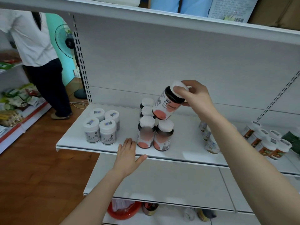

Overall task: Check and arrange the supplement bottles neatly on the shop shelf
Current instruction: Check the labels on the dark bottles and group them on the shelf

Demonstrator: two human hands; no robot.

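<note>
Step in hand, as I judged it: returning the lifted bottle to its group.

My left hand (128,153) lay flat on the front lip of the shelf (178,157). Its fingers were straight and together, its thumb was out along the edge, and it held nothing. Just right of its fingertips stood the front pair of dark bottles (154,137). I judged this hand well placed to steady that pair if it got knocked.

Beyond it and to the right, my right hand (194,95) was clamped on the white cap of the lifted bottle (165,106), with fingers curled over the top and the thumb on the near side. The bottle hung tilted below and left of this hand. Its base was right above the cap of the right-hand bottle of the front pair; I could not tell whether they touched.

To do the step well, I judged that the bottle had to:
- come upright first;
- have its label turned to the front;
- go down slowly on bare shelf beside the group, not on a cap, since a cap grip lets the body swing.

The lifted bottle had a dark brown body and a round white cap. Its white label carried dark characters, with a coral disc low down. It matched the front pair. Behind that pair, the rear bottles (146,103) showed white caps in line toward the back panel.
</note>
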